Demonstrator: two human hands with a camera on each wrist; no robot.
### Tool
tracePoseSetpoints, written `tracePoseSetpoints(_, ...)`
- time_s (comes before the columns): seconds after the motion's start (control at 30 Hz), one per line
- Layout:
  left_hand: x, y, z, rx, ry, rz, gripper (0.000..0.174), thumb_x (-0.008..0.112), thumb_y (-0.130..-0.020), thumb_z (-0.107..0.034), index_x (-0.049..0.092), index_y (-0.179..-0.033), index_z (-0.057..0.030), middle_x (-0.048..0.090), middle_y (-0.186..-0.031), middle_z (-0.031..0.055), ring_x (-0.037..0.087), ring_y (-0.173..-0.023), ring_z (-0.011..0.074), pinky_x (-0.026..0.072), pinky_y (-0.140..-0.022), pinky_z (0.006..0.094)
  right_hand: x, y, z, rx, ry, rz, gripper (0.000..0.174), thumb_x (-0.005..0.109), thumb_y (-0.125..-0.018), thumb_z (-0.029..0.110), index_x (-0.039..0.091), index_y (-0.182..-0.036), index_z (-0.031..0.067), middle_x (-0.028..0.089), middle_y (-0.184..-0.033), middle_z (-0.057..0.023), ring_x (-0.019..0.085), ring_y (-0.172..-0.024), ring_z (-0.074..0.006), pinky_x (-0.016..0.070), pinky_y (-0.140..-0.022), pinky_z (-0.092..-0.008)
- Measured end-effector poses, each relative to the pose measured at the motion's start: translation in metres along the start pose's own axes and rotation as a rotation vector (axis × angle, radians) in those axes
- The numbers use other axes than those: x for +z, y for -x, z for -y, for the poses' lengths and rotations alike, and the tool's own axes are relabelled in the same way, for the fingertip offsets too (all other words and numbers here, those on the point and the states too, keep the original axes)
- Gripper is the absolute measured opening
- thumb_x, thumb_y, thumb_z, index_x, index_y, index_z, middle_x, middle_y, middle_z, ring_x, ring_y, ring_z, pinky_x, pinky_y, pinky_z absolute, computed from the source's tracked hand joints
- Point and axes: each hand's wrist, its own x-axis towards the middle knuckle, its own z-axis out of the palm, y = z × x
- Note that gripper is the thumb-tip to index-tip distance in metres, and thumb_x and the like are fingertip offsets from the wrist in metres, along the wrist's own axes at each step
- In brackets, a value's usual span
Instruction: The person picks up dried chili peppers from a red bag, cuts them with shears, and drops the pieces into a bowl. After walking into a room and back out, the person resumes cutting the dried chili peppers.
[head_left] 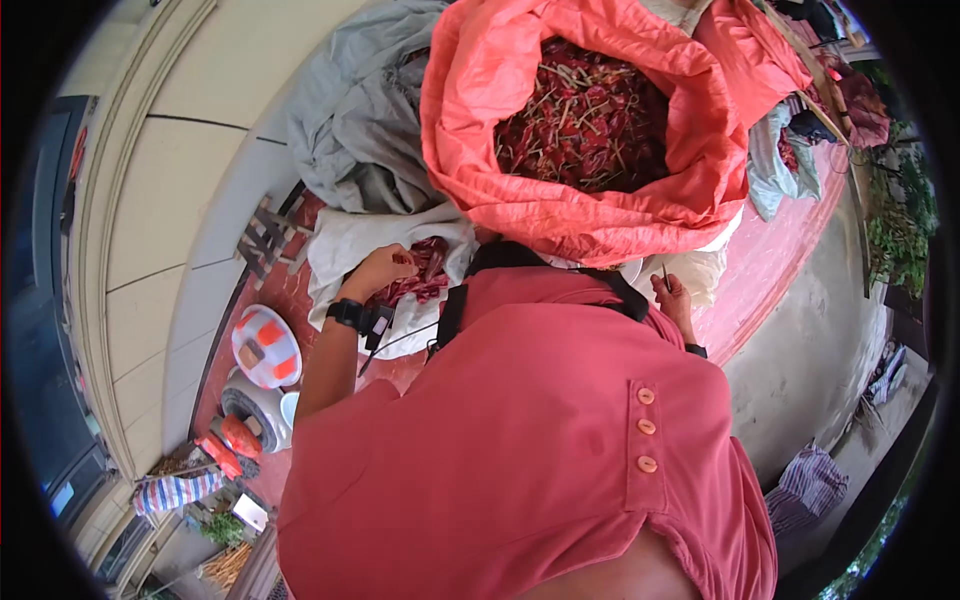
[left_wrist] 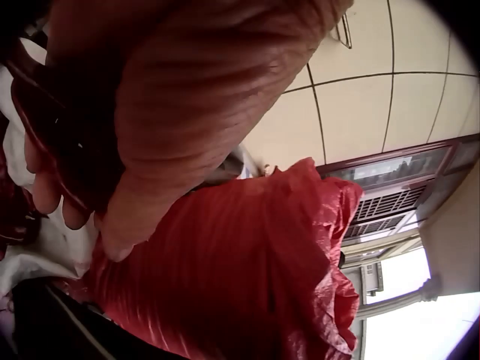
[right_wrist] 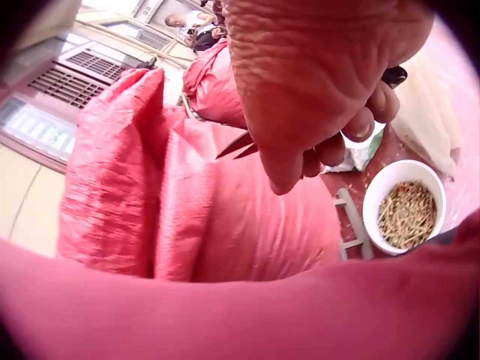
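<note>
Dark red dried peppers [head_left: 428, 268] lie on a white cloth [head_left: 335, 240], with my left hand [head_left: 388, 270] over them. Seen from the left wrist, the left hand [left_wrist: 202, 97] has its fingers and thumb curled round a dark, glossy pepper [left_wrist: 67, 135]. My right hand [head_left: 672, 298] is at the other side of the big red sack [head_left: 590, 225]. In the right wrist view the right hand [right_wrist: 322, 82] grips small scissors [right_wrist: 238, 145], their blade tips slightly apart; the handles are mostly hidden by the palm.
The red sack holds peppers and stems [head_left: 585, 120]. A grey sack [head_left: 360, 130] stands beside it. In the right wrist view, a white bucket [right_wrist: 370, 206] contains cut stems. A patterned basin [head_left: 266, 346] sits at left. Someone is in the background of the right wrist view.
</note>
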Motion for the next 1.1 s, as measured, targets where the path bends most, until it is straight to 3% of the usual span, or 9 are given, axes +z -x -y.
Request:
tracePoseSetpoints(0.17,0.028,-0.014,0.106,-0.097,0.055,-0.287,0.019,0.071,-0.079,-0.01,0.058,-0.089,-0.0003,0.062,-0.073,0.0053,0.055,-0.058,0.0107,0.0442,-0.053,0.0234,-0.028,-0.023,-0.086,0.071,0.327,0.091,0.033,0.066,-0.086,0.03,0.053,-0.076,0.0014,0.046,-0.06,-0.005,0.045,-0.059,-0.0129,0.041,-0.058,-0.0332)
tracePoseSetpoints(0.27,0.031,-0.03,0.157,-0.154,-0.093,-0.475,0.034,0.077,-0.07,-0.029,0.063,-0.093,-0.0073,0.067,-0.092,0.0124,0.064,-0.088,0.0269,0.0491,-0.077,0.0403,-0.036,-0.022,-0.107,0.139,0.354,0.082,0.032,0.066,-0.086,0.03,0.054,-0.077,0.0014,0.048,-0.061,-0.0049,0.046,-0.06,-0.0126,0.0415,-0.058,-0.0327)
tracePoseSetpoints(0.47,0.034,-0.007,0.087,-0.453,-0.625,-0.745,0.04,0.066,-0.08,-0.031,0.056,-0.114,-0.0119,0.055,-0.123,0.012,0.046,-0.119,0.0334,0.037,-0.094,0.0538,-0.043,-0.004,-0.115,0.225,0.349,0.063,0.031,0.067,-0.086,0.03,0.057,-0.081,0.0015,0.053,-0.064,-0.0049,0.049,-0.062,-0.012,0.0423,-0.059,-0.0316)
tracePoseSetpoints(0.5,0.036,-0.012,0.098,-0.393,-0.647,-0.784,0.032,0.06,-0.084,-0.03,0.06,-0.11,-0.0116,0.061,-0.113,0.013,0.055,-0.108,0.0351,0.0431,-0.089,0.0516,-0.044,-0.001,-0.114,0.23,0.345,0.062,0.031,0.067,-0.086,0.03,0.057,-0.081,0.0015,0.053,-0.065,-0.0049,0.049,-0.063,-0.0119,0.0424,-0.059,-0.0314)
tracePoseSetpoints(0.6,0.03,-0.065,0.2,-0.185,-0.338,-0.378,0.023,0.058,-0.084,-0.027,0.066,-0.098,-0.0105,0.064,-0.102,0.0159,0.062,-0.095,0.0375,0.0486,-0.082,0.0486,-0.05,0.005,-0.115,0.249,0.346,0.059,0.03,0.067,-0.086,0.03,0.059,-0.083,0.0015,0.055,-0.066,-0.0049,0.05,-0.064,-0.0117,0.0429,-0.06,-0.0309)
tracePoseSetpoints(0.63,0.043,-0.071,0.204,0.052,-0.954,-0.355,0.018,0.055,-0.082,-0.02,0.069,-0.085,-0.008,0.066,-0.093,0.0191,0.064,-0.087,0.0388,0.0511,-0.079,0.0455,-0.052,0.006,-0.117,0.254,0.35,0.059,0.03,0.067,-0.086,0.03,0.059,-0.083,0.0015,0.056,-0.067,-0.0049,0.051,-0.064,-0.0116,0.043,-0.06,-0.0308)
tracePoseSetpoints(0.73,0.091,-0.084,0.213,0.225,-0.441,-0.307,0.018,0.054,-0.08,-0.016,0.069,-0.083,-0.0068,0.066,-0.094,0.0207,0.064,-0.093,0.0361,0.0504,-0.081,0.0444,-0.059,0.01,-0.122,0.276,0.355,0.06,0.029,0.067,-0.086,0.03,0.06,-0.085,0.0015,0.058,-0.068,-0.0049,0.052,-0.065,-0.0113,0.0434,-0.06,-0.0302)
tracePoseSetpoints(0.93,0.198,-0.094,0.184,-0.01,-0.28,-0.087,0.03,0.065,-0.076,-0.019,0.067,-0.105,-0.0106,0.067,-0.108,0.0111,0.062,-0.102,0.0311,0.0492,-0.087,0.0385,-0.063,0.004,-0.123,0.298,0.388,0.087,0.029,0.067,-0.086,0.03,0.063,-0.088,0.0016,0.062,-0.071,-0.0048,0.055,-0.068,-0.0107,0.0443,-0.061,-0.0292)
tracePoseSetpoints(1.1,0.25,-0.143,0.193,-0.156,-0.564,0.141,0.034,0.057,-0.086,-0.031,0.063,-0.117,-0.0189,0.049,-0.139,0.0017,0.047,-0.127,0.0216,0.0252,-0.108,0.0516,-0.067,0.003,-0.111,0.322,0.509,0.139,0.029,0.065,-0.087,0.029,0.065,-0.094,0.0012,0.063,-0.073,-0.0065,0.055,-0.07,-0.0104,0.0446,-0.062,-0.0285)
